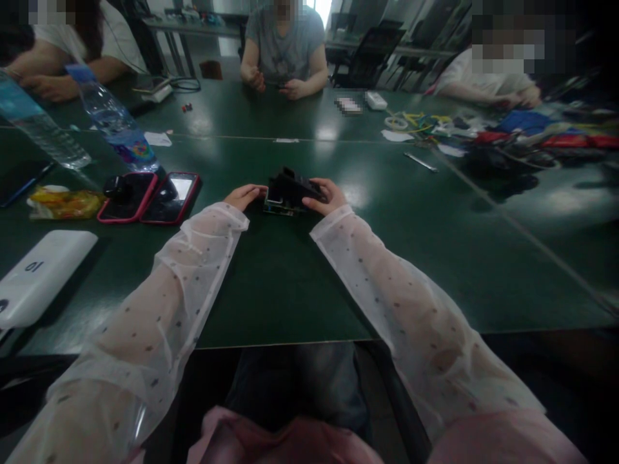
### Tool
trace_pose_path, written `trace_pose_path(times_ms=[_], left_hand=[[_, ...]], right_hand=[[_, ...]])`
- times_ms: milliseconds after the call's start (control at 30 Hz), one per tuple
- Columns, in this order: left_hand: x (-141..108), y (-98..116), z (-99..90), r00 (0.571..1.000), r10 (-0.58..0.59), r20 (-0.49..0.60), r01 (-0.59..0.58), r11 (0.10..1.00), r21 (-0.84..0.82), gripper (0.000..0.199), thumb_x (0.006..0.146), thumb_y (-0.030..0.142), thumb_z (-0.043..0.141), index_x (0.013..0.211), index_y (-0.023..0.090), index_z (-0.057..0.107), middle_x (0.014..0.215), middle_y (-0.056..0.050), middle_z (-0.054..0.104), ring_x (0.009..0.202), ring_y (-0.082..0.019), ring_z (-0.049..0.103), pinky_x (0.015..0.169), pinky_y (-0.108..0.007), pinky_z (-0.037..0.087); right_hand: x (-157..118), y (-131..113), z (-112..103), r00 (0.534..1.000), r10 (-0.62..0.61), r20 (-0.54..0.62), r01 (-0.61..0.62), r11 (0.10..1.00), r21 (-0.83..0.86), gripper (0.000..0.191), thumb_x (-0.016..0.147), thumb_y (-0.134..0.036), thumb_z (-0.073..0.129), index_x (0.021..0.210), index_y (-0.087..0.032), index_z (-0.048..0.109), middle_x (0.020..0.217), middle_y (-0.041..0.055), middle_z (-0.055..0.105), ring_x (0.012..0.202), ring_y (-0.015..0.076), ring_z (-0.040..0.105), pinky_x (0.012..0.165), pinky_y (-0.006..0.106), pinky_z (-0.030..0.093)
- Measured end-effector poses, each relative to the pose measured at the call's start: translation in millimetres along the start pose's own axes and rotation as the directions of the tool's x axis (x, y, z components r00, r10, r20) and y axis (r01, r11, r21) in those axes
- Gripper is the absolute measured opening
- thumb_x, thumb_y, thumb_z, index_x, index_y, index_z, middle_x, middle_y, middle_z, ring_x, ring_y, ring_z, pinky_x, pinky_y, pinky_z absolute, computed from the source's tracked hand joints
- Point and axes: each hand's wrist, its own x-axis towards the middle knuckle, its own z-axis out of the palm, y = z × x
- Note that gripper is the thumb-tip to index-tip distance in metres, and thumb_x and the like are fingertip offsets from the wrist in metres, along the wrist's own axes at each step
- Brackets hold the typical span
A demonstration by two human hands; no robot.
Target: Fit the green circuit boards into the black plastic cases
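Note:
A black plastic case (294,187) is held just over the green tabletop in front of me, tilted, with its right part in my right hand (329,196). The thumb and fingers of that hand are closed round it. Under the case a green circuit board (279,209) shows along the lower edge. My left hand (245,195) pinches the left end of this board and case, its fingertips partly hidden behind it. Whether case and board are joined cannot be seen.
Two phones in pink cases (170,197), a yellow wrapper (65,203), a white power bank (46,277) and water bottles (116,122) lie or stand to the left. At right are a metal tool (420,162) and piled cables (527,129). Several people sit across the table (290,290).

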Motion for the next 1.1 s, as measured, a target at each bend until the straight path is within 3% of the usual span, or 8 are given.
trace_pose_path(times_ms=[133, 333, 500, 600, 700, 900, 1100], left_hand=[[-1, -4, -2.6, 0.999, -0.011, 0.041, 0.010, 1.000, 0.007, 0.053, 0.093, 0.057, 0.059, 0.125, 0.016, 0.070, 0.124, -0.012, 0.074, 0.124, -0.029, 0.064, 0.116, -0.048, 0.039], [-4, -6, -0.7, 0.999, 0.031, 0.042, -0.030, 0.999, -0.014, 0.066, 0.087, 0.069, 0.059, 0.127, 0.016, 0.068, 0.129, -0.014, 0.071, 0.127, -0.031, 0.062, 0.117, -0.051, 0.037], [1, -18, -2.3, 0.990, 0.069, 0.125, -0.065, 0.997, -0.034, 0.078, 0.071, 0.061, 0.080, 0.132, 0.015, 0.062, 0.139, -0.019, 0.064, 0.132, -0.034, 0.058, 0.117, -0.056, 0.038], [3, -22, -5.3, 0.981, 0.101, 0.168, -0.103, 0.995, 0.008, 0.085, 0.062, 0.047, 0.089, 0.135, 0.017, 0.060, 0.139, -0.019, 0.063, 0.133, -0.035, 0.058, 0.118, -0.058, 0.036], [-1, -19, -6.8, 0.976, 0.126, 0.179, -0.136, 0.990, 0.043, 0.085, 0.061, 0.041, 0.090, 0.137, 0.017, 0.059, 0.140, -0.018, 0.063, 0.134, -0.035, 0.057, 0.119, -0.059, 0.035], [-8, -7, -5.3, 0.977, 0.096, 0.188, -0.110, 0.992, 0.063, 0.083, 0.065, 0.041, 0.088, 0.138, 0.015, 0.058, 0.141, -0.019, 0.063, 0.134, -0.034, 0.057, 0.119, -0.058, 0.035], [-9, -6, -4.1, 0.980, 0.093, 0.174, -0.105, 0.992, 0.065, 0.079, 0.066, 0.040, 0.087, 0.136, 0.017, 0.059, 0.139, -0.018, 0.064, 0.133, -0.033, 0.059, 0.118, -0.057, 0.036]], right_hand=[[14, 8, -22, 0.982, 0.004, -0.187, -0.007, 1.000, -0.014, 0.087, 0.053, -0.080, 0.079, 0.118, -0.026, 0.058, 0.112, 0.0091, 0.070, 0.110, 0.0312, 0.068, 0.100, 0.050, 0.052], [21, 39, -44, 0.918, -0.055, -0.392, -0.083, 0.941, -0.327, 0.078, 0.060, -0.068, 0.079, 0.119, -0.022, 0.057, 0.106, 0.0093, 0.067, 0.102, 0.0303, 0.065, 0.093, 0.052, 0.053], [16, 44, -41, 0.927, -0.004, -0.376, -0.213, 0.818, -0.534, 0.064, 0.067, -0.054, 0.079, 0.120, -0.024, 0.057, 0.111, 0.0091, 0.064, 0.107, 0.0309, 0.061, 0.097, 0.053, 0.050], [12, 35, -36, 0.938, 0.045, -0.344, -0.264, 0.735, -0.624, 0.065, 0.069, -0.047, 0.081, 0.124, -0.023, 0.055, 0.116, 0.0114, 0.064, 0.117, 0.0347, 0.057, 0.100, 0.055, 0.047], [9, 26, -33, 0.949, 0.061, -0.308, -0.263, 0.690, -0.674, 0.070, 0.070, -0.046, 0.081, 0.129, -0.023, 0.052, 0.125, 0.0143, 0.062, 0.128, 0.0383, 0.050, 0.104, 0.057, 0.042], [6, 19, -29, 0.952, 0.049, -0.303, -0.258, 0.661, -0.705, 0.065, 0.077, -0.049, 0.073, 0.132, -0.026, 0.049, 0.133, 0.0148, 0.060, 0.132, 0.0403, 0.045, 0.105, 0.059, 0.038], [2, 10, -28, 0.956, 0.047, -0.289, -0.238, 0.700, -0.674, 0.061, 0.079, -0.050, 0.069, 0.132, -0.024, 0.050, 0.134, 0.0166, 0.059, 0.133, 0.0394, 0.044, 0.106, 0.059, 0.036]])
